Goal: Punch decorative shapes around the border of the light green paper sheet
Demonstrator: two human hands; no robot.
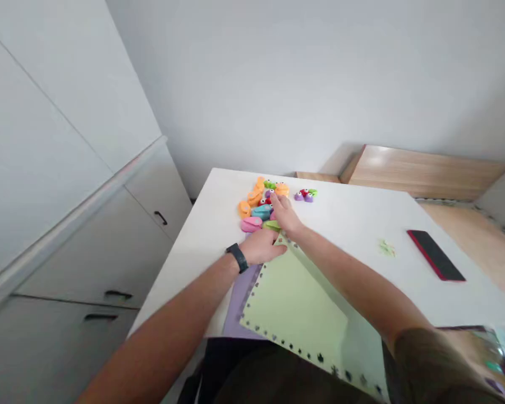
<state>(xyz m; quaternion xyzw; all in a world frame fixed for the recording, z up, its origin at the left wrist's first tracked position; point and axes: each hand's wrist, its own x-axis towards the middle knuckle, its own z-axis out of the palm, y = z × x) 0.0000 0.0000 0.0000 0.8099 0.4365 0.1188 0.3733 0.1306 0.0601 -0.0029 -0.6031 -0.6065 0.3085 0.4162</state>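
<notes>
A pale green sheet of paper (298,303) with small shapes punched along its edges lies at an angle over a lilac sheet (234,311). My left hand (261,247), wearing a dark wristband, is closed at the upper corner of the green sheet, thumb across it. Just beyond its fingers lies a green craft punch (271,225), with a pink punch (251,224) beside it. My right hand (285,214) reaches over the cluster of punches with fingers stretched out; some fingertips are hidden. Near it are a blue punch (261,212) and several orange punches (255,196).
A group of red, purple and green punches with eyes (306,196) sits at the back of the white table (345,219). Small paper scraps (387,248) and a dark phone with a red edge (435,255) lie to the right. White cabinets (151,224) stand left.
</notes>
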